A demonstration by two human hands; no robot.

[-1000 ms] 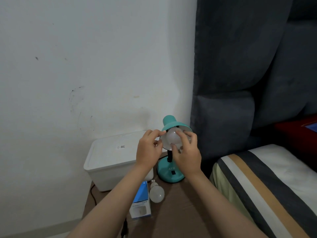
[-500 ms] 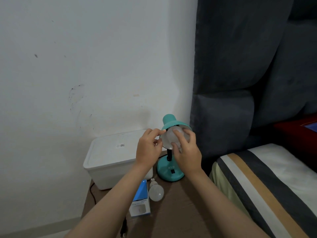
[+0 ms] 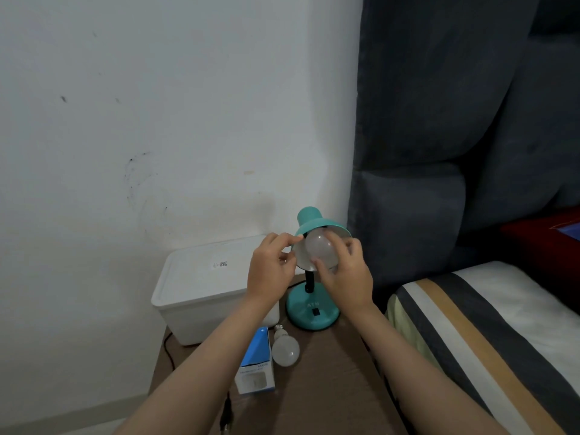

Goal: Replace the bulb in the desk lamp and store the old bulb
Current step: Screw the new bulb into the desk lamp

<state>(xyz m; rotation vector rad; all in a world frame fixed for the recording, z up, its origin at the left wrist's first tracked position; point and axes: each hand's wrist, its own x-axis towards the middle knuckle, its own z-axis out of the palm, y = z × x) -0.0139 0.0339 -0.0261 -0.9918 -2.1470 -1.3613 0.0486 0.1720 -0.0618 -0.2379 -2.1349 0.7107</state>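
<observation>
A teal desk lamp [image 3: 313,312] stands on a brown bedside table [image 3: 329,381], its shade [image 3: 309,218] tilted toward me. A frosted white bulb [image 3: 318,248] sits in the mouth of the shade. My right hand [image 3: 348,276] grips that bulb with fingers wrapped around its globe. My left hand [image 3: 271,271] pinches the left rim of the shade. A second white bulb [image 3: 285,348] lies on the table in front of the lamp base, beside a blue and white bulb box [image 3: 256,364].
A white lidded plastic bin [image 3: 204,287] stands behind the box against the white wall. A black cable [image 3: 226,412] and plug lie at the table's near edge. A dark padded headboard [image 3: 439,152] and a striped bed [image 3: 489,334] are to the right.
My right hand has shifted its fingers around the bulb in the shade. My left hand stays on the shade rim. The lamp, loose bulb and box have not moved.
</observation>
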